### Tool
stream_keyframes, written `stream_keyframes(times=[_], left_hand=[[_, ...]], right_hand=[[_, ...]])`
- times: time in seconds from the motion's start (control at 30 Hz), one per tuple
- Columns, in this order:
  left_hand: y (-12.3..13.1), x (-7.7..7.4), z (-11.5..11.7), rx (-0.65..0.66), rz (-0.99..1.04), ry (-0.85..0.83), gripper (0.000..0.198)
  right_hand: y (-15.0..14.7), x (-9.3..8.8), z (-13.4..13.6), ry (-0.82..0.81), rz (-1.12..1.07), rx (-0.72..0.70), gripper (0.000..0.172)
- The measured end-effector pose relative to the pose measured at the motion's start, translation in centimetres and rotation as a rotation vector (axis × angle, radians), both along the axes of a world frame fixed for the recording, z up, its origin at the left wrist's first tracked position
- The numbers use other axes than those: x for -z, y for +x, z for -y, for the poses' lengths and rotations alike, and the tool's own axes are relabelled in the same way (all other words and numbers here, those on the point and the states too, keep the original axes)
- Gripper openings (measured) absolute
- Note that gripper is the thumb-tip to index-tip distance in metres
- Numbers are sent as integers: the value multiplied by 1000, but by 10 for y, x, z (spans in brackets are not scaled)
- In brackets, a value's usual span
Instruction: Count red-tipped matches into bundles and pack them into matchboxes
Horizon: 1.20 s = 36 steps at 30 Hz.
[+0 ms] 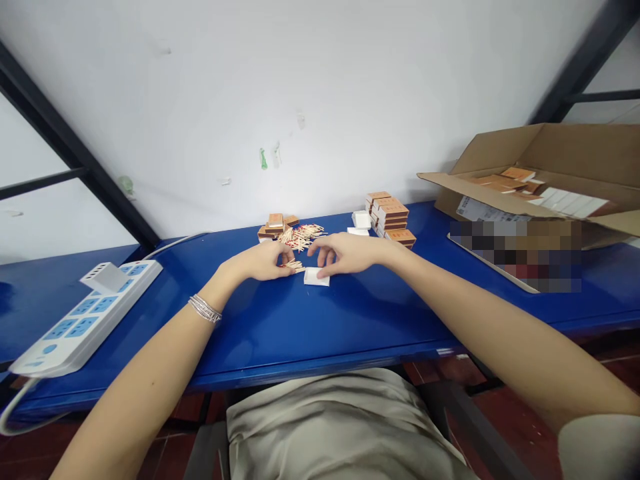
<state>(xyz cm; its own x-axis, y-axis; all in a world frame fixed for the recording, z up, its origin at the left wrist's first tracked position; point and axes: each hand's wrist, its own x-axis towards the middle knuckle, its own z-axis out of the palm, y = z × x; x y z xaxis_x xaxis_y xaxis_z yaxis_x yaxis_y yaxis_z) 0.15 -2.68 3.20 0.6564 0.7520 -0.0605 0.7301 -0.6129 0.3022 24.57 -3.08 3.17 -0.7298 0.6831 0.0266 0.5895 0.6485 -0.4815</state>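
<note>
Several loose matches [294, 265] are pinched between the thumb and fingers of my left hand [270, 261], low over the blue table. Just right of them lies a small white matchbox tray [315, 277]. My right hand [346, 255] has its thumb on the tray's right end, with the other fingers curled behind it. How far those fingers touch the tray is partly hidden. Beyond both hands is a heap of red-tipped matches [301, 236], next to a few orange-brown matchboxes [274, 224].
Stacked matchboxes [393, 215] stand at the back, with white trays [361, 220] beside them. An open cardboard carton [480, 157] at right holds more matchboxes. A power strip [85, 320] lies at left on the blue table [350, 327], its cable trailing. A white wall [320, 87] rises behind.
</note>
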Motion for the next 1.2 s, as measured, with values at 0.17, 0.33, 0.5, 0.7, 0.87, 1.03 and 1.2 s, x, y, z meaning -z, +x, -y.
stream_keyframes(times=[0.17, 0.33, 0.5, 0.7, 0.87, 1.03, 1.2], left_hand=[[0, 0, -1, 7, 24, 17, 18], [2, 0, 0, 18, 13, 48, 19], [3, -2, 2, 6, 56, 40, 19], [6, -4, 6, 13, 114, 88, 20], [12, -8, 13, 23, 101, 76, 23], [16, -11, 19, -4, 68, 50, 22], [19, -13, 23, -9, 97, 8, 20]], right_hand=[[-10, 12, 0, -51, -5, -63, 60], [-14, 14, 0, -121, -124, -59, 57], [-10, 15, -5, 45, -210, 57, 35], [-22, 22, -4, 59, -349, 130, 23], [-26, 24, -5, -6, -386, 140, 22], [-17, 20, -12, 15, -425, 140, 19], [-15, 19, -14, 35, -403, 199, 18]])
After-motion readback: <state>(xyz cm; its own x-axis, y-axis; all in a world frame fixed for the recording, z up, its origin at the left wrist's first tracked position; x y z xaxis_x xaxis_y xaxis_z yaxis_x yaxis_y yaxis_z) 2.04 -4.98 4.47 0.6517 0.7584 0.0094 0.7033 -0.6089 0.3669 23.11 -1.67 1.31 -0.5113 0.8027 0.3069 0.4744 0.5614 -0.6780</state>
